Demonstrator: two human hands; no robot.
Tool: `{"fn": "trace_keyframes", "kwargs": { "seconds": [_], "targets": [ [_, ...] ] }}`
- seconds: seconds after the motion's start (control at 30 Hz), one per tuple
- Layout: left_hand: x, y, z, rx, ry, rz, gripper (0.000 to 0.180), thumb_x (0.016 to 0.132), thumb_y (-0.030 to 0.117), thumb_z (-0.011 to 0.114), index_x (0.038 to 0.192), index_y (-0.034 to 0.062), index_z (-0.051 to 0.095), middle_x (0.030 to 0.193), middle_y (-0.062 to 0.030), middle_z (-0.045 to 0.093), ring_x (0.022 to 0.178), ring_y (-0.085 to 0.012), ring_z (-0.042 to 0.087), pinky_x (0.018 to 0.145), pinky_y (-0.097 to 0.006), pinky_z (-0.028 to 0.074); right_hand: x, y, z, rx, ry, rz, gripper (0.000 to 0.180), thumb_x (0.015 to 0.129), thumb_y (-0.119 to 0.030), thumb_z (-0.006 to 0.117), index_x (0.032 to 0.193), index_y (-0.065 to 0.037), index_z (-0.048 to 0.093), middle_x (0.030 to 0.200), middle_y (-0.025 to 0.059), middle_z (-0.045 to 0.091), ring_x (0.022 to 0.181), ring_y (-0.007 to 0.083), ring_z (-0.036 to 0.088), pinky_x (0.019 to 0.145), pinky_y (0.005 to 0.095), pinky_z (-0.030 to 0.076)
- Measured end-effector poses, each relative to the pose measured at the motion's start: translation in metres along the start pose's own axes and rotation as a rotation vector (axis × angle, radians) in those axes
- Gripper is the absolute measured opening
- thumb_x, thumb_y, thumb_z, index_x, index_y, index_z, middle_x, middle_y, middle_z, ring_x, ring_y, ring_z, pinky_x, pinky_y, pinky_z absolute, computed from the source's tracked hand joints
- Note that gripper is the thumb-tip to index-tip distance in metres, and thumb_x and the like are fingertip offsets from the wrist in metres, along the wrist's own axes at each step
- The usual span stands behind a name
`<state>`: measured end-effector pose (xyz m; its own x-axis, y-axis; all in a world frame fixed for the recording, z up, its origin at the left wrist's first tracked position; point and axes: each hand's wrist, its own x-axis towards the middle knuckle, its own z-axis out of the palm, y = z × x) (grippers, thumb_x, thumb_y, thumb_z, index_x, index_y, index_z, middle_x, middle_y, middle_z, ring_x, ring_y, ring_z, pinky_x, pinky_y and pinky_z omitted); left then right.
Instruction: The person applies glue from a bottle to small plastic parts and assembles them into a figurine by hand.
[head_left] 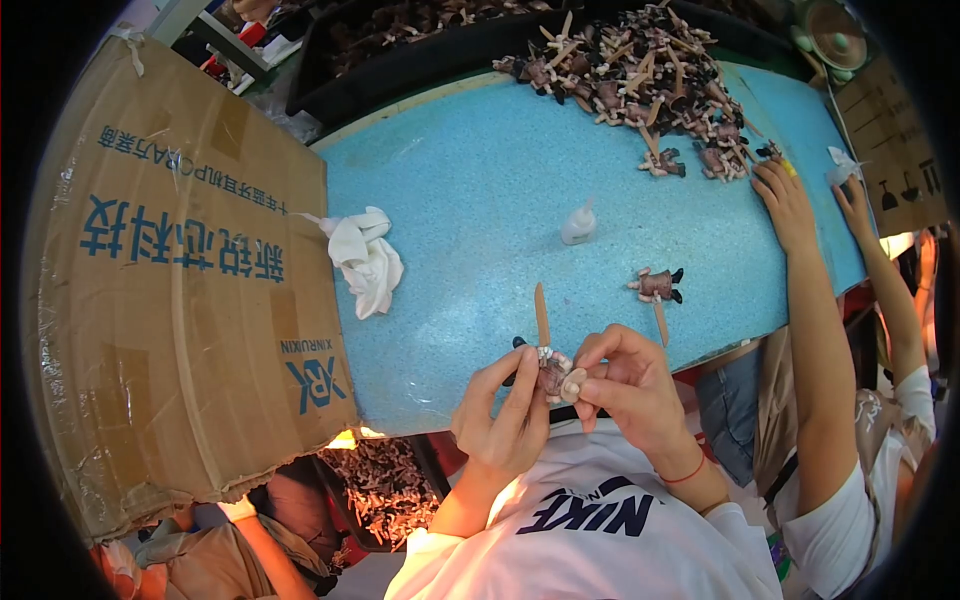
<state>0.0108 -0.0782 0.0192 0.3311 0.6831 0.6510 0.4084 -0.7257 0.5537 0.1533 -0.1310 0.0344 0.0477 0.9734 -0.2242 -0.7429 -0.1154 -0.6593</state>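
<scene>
My left hand (503, 412) is closed around a small toy figure (550, 372) with dark feet and a brownish body. A long tan blade-shaped piece (542, 315) points away from the figure toward the far side. My right hand (640, 392) pinches a small pale rounded part (573, 385) against the figure; whether the two are joined cannot be made out. Just beyond my right hand, a second toy figure (656, 286) lies on the blue tabletop (460, 210), its tan blade pointing toward me. Farther off stands a small translucent bottle (579, 224) with a narrow tip.
A crumpled white cloth (366, 262) lies beside the big cardboard box (180, 280) on the left. Many similar figures are heaped in a pile (650, 85) at the far side. At right, a co-worker's hands (786, 205) rest near the pile. Below sits a parts bin (430, 470).
</scene>
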Motion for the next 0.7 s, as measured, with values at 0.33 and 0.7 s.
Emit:
{"fn": "trace_keyframes", "kwargs": {
  "seconds": [0.33, 0.7],
  "targets": [
    [0.0036, -0.0013, -0.0005, 0.005, -0.031, 0.032, 0.043, 0.059, -0.013, 0.064, 0.101, -0.0038, 0.062, 0.09, -0.0141, 0.06, 0.073, -0.024, 0.062, 0.059, -0.028, 0.051, 0.0029, -0.0003, -0.0023, -0.034, 0.012, -0.056, 0.01, 0.078, 0.006, 0.059, 0.085, 0.003, 0.053, 0.081, 0.0121, 0.059, 0.064, 0.0157, 0.061, 0.053, 0.025, 0.053],
    [0.003, -0.0041, 0.0001, 0.001, -0.02, 0.034, 0.043, 0.059, -0.012, 0.064, 0.101, -0.0019, 0.063, 0.09, -0.0144, 0.061, 0.073, -0.0252, 0.062, 0.062, -0.029, 0.051, 0.0013, -0.0039, 0.004, -0.084, 0.033, -0.031, 0.009, 0.079, 0.006, 0.057, 0.086, 0.005, 0.052, 0.085, 0.0136, 0.059, 0.071, 0.019, 0.063, 0.06, 0.0274, 0.056]
  ]
}}
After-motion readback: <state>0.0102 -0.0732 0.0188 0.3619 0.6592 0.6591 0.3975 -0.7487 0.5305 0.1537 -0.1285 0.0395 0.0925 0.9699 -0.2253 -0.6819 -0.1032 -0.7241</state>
